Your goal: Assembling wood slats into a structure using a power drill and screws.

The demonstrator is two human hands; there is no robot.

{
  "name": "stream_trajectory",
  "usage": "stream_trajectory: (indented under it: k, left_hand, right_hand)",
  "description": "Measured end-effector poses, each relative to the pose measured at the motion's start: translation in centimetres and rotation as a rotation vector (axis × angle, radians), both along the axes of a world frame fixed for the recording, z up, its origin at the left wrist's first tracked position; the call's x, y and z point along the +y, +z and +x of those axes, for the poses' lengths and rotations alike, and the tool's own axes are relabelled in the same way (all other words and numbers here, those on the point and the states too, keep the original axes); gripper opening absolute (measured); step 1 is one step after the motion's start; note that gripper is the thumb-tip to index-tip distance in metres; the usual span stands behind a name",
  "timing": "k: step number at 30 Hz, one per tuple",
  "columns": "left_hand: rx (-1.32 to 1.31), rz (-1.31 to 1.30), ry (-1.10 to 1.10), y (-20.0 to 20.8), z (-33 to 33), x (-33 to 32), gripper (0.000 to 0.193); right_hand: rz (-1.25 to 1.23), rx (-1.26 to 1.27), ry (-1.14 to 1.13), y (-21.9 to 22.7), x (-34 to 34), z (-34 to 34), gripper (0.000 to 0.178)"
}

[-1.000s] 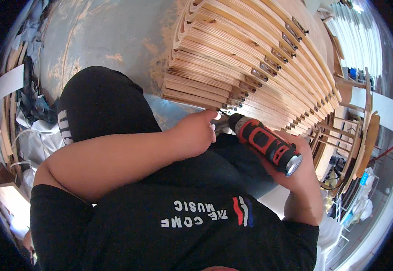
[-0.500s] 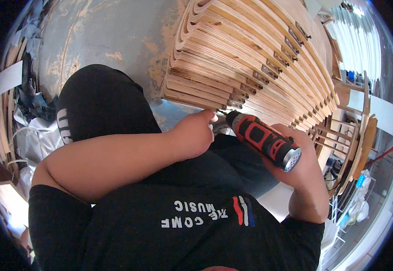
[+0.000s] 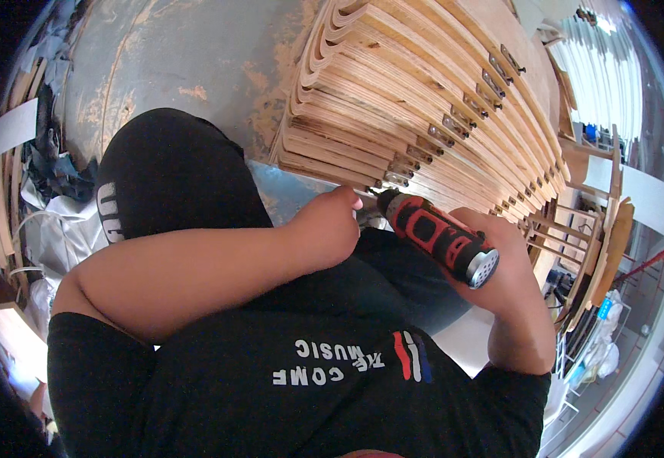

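My right hand grips a red and black power drill, its silver-vented back end toward me. The drill's front points up and left at the near edge of a stack of curved plywood panels. Small metal brackets with dark screws sit along the panel edges in a row. The bit's tip is close to the nearest bracket; whether it touches a screw is too small to tell. My left hand is closed beside the drill's tip, at the nearest panel. What its fingers hold, if anything, is hidden.
The stack rests on a worn grey surface with tan scuffs. My black-clad knee rises left of it. Wooden frames stand at the right, with a white wire rack beyond. Wood strips and cloth lie far left.
The drill and my right hand have shifted slightly left, bringing its back end a little up and left. My left hand has stayed nearly in place, still closed.
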State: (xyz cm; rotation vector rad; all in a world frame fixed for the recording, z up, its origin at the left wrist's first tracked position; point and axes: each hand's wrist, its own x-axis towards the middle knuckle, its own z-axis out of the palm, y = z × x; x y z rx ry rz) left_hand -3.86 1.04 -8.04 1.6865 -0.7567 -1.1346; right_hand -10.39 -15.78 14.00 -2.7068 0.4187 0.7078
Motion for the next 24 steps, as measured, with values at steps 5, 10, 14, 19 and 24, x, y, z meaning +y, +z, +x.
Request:
stream_trajectory:
  k: [5, 10, 14, 19, 24]
  left_hand:
    - [-0.019, -0.001, -0.010, -0.2, -0.2, 0.0, 0.037]
    - [-0.142, -0.098, -0.043, -0.3, -0.2, 0.0, 0.030]
    - [0.278, 0.061, 0.061, 1.6, 0.6, -0.7, 0.019]
    - [0.525, 0.096, 0.067, 4.0, 2.2, 0.1, 0.025]
    - [0.562, 0.054, 0.097, 5.3, 2.7, 0.1, 0.025]
  right_hand:
    - [-0.032, -0.031, 0.058, -0.5, -0.3, 0.2, 0.036]
    - [-0.035, 0.013, 0.056, -0.9, -0.8, -0.1, 0.039]
    - [-0.005, -0.046, 0.079, -1.0, -1.5, -0.1, 0.040]
    - [0.178, -0.113, -0.101, -2.1, -1.0, -4.0, 0.043]
    - [0.352, -0.213, -0.459, -1.8, 0.0, -8.5, 0.045]
